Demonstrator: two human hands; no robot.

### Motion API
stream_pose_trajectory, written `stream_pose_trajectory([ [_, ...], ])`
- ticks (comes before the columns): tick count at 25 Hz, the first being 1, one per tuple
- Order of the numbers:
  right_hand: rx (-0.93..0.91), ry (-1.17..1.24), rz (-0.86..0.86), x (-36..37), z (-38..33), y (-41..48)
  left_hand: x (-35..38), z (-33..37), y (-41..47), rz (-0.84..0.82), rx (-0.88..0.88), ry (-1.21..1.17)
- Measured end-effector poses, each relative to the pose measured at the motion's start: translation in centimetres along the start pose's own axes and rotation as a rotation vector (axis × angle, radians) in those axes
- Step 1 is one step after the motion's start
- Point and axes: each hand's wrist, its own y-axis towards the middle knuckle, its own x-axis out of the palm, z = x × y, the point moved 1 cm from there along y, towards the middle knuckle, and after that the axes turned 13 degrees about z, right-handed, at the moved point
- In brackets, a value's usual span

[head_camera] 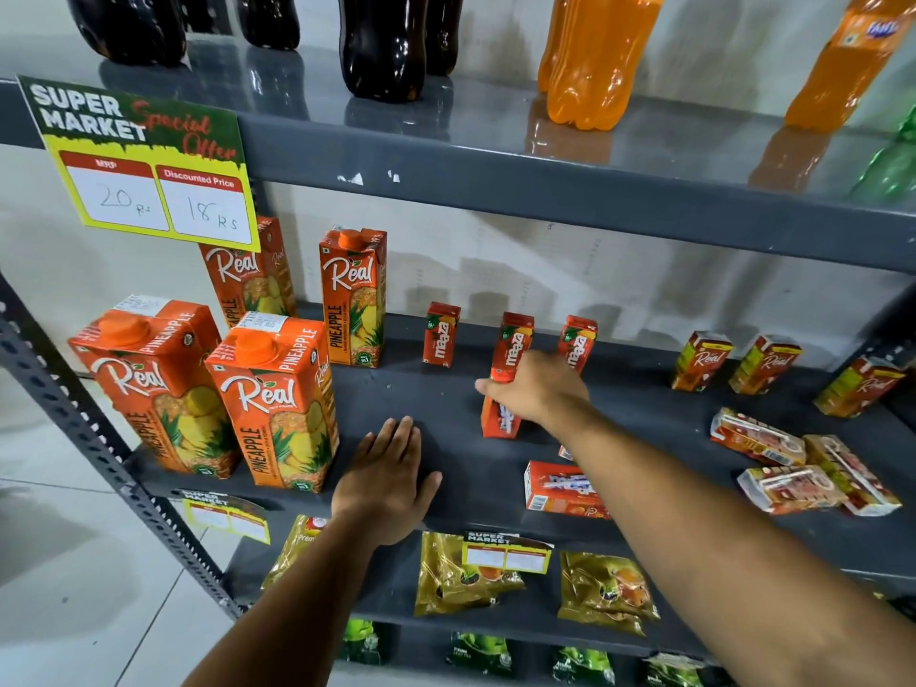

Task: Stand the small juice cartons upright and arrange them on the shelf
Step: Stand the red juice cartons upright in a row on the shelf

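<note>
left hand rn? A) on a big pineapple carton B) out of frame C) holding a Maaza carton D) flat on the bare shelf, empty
D: the left hand lies palm-down with fingers spread on the shelf, holding nothing, just right of the big pineapple carton.

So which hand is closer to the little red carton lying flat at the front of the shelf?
The right. The right hand is up behind the flat red carton, its forearm passing just over it. The left hand lies flat on the shelf, farther off to the carton's left.
</note>
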Motion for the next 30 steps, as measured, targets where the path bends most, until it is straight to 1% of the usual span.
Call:
stream_pose_trajectory([
  [2, -0.142, -0.088, -0.088, -1.0, -0.8, 0.6, 0.0, 0.0, 0.0, -0.001, -0.002, 0.000],
  [5, -0.463, -0.158, -0.306, -2.5, -1.9, 1.2, 0.0, 0.0, 0.1, -0.011, -0.006, -0.005],
  [6, -0.553, -0.210, -0.350, -2.9, -2.1, 1.3, 0.0, 0.0, 0.1, -0.011, -0.007, -0.004],
  [8, -0.702, -0.317, -0.352, -2.7, -2.3, 1.4, -0.1, 0.1, 0.0, -0.011, -0.008, -0.001],
  [9, -0.744, -0.354, -0.332, -2.5, -2.2, 1.4, -0.1, 0.1, 0.0, -0.009, -0.008, 0.001],
  [11, -0.792, -0.345, -0.322, -2.3, -2.2, 1.4, 0.0, 0.0, 0.0, -0.003, -0.007, 0.003],
  [13, -0.832, -0.319, -0.251, -2.5, -1.7, 1.8, 0.0, 0.0, -0.1, -0.004, -0.007, 0.003],
  [15, -0.743, -0.275, -0.230, -3.4, 0.1, 2.5, 0.1, 0.0, -0.1, 0.000, -0.005, -0.005],
  [16, -0.623, -0.249, -0.254, -4.1, 1.7, 3.1, 0.1, 0.0, 0.0, 0.001, -0.004, -0.009],
  [17, -0.500, -0.231, -0.311, -4.3, 4.0, 3.6, 0.1, -0.1, 0.0, 0.002, -0.003, -0.009],
  [18, -0.371, -0.261, -0.407, -4.5, 6.3, 3.5, 0.2, -0.1, 0.0, 0.001, -0.004, -0.009],
  [19, -0.270, -0.325, -0.505, -4.3, 8.7, 2.9, 0.2, -0.1, 0.1, 0.003, -0.003, -0.008],
  [20, -0.204, -0.399, -0.560, -3.7, 11.0, 1.7, 0.3, -0.1, 0.1, 0.005, -0.002, -0.007],
  [21, -0.174, -0.418, -0.555, -3.1, 12.6, 0.4, 0.4, -0.1, 0.1, 0.006, -0.001, -0.006],
  [24, -0.078, -0.238, -0.401, -1.6, 15.0, -1.6, 0.3, -0.1, 0.2, 0.007, -0.004, -0.008],
  [26, -0.067, -0.200, -0.327, -1.6, 15.1, -1.3, 0.3, -0.2, -0.2, 0.002, -0.010, -0.009],
  [27, -0.124, -0.222, -0.292, -2.0, 14.7, -0.8, 0.3, -0.4, -0.5, -0.002, -0.014, -0.007],
  [28, -0.220, -0.254, -0.249, -2.5, 14.0, -0.4, 0.4, -0.6, -0.7, -0.003, -0.016, 0.001],
  [30, -0.470, -0.315, -0.162, -3.9, 11.6, 1.2, 0.4, -1.1, -0.6, -0.001, -0.016, 0.020],
])
